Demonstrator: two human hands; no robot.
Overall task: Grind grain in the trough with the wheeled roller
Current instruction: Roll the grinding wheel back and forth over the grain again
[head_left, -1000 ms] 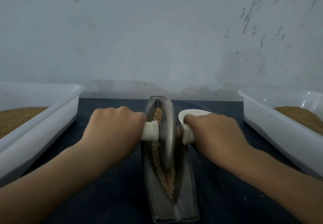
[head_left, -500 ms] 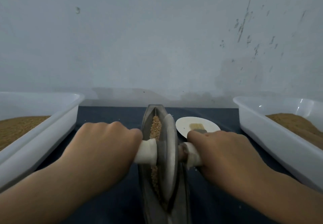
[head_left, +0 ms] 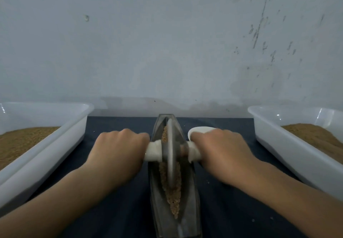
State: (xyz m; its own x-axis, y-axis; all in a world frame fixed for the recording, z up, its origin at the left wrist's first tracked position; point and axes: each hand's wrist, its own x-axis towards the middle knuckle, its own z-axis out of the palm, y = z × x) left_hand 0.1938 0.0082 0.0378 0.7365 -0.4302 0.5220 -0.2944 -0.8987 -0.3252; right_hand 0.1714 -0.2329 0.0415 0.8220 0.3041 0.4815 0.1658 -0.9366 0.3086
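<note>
My left hand (head_left: 118,150) and my right hand (head_left: 220,150) each have their fingers curled tight round a white handle stub of the wheeled roller (head_left: 170,150), one on either side of the trough (head_left: 187,210). The disc stands upright in the trough's groove at about mid-length. Most of the grain (head_left: 173,195) is heaped in the near half, with a thinner line beyond the wheel. If I press harder with one hand, I think the disc will tilt, climb the sloped wall and jump out. A long stroke towards me could shove the heap over the trough's near tip; a few specks already lie on the cloth (head_left: 118,124) to its right. The trough is narrow, so a sideways push might rock or slide it. My right knuckles also sit just in front of a white dish (head_left: 196,131) beside the trough's far half and could knock it. The desk is covered with that dark blue cloth. A left tub (head_left: 55,145) and a right tub (head_left: 278,145), both holding brown meal, flank the trough, and behind it is a pale, scuffed wall (head_left: 167,52).
</note>
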